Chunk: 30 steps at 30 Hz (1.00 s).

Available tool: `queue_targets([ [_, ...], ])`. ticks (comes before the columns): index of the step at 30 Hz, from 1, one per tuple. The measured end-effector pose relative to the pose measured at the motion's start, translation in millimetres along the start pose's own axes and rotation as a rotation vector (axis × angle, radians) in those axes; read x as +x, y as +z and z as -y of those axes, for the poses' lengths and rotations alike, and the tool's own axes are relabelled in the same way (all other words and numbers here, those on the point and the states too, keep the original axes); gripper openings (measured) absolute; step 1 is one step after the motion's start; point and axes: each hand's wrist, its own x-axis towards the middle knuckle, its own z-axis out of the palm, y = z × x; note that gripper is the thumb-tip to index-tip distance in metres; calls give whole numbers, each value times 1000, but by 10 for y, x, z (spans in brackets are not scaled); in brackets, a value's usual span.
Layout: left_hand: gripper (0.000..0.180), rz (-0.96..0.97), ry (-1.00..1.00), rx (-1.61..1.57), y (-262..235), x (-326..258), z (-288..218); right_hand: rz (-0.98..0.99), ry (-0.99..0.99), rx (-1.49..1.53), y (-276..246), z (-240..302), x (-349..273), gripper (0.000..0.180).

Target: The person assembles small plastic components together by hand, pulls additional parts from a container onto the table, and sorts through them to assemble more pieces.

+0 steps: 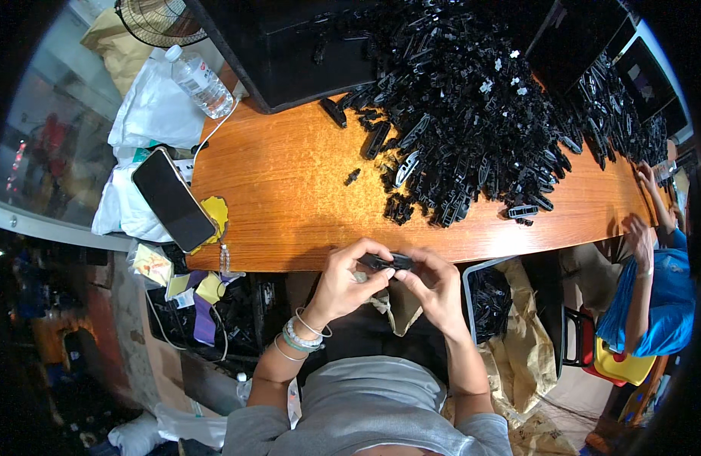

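Wooden table (282,190); black part (398,262) half hidden by hands (344,275), details unclear.

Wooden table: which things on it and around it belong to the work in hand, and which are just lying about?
Apparently in the work:
black part, held by left hand and right hand
heap of dark pieces

Apparently just lying about:
phone
water bottle
fan
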Motion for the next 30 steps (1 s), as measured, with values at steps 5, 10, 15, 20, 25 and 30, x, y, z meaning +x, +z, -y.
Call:
queue_targets([
  [5, 13, 142, -50, 34, 2, 51, -42, 16, 107, 32, -121, -83, -103, 21],
  [10, 21, 133, 311, 547, -144, 491, 85, 229, 109, -93, -257, -58, -97, 19],
  [15, 25, -169, 307, 931, 32, 1316, 117, -28, -313, -493, -104, -160, 274, 23],
  [20, 34, -198, 166, 1040, 11, 1503, 155, -96, -589, -763, -12, -270, 593, 17],
  [25, 25, -232, 138, 912, -45, 1391, 118, -1, -662, -821, -2, -283, 648, 17],
  [30, 21, -341, 172, 669, -298, 1075, 6, -4, -579, -692, 86, -276, 580, 21],
])
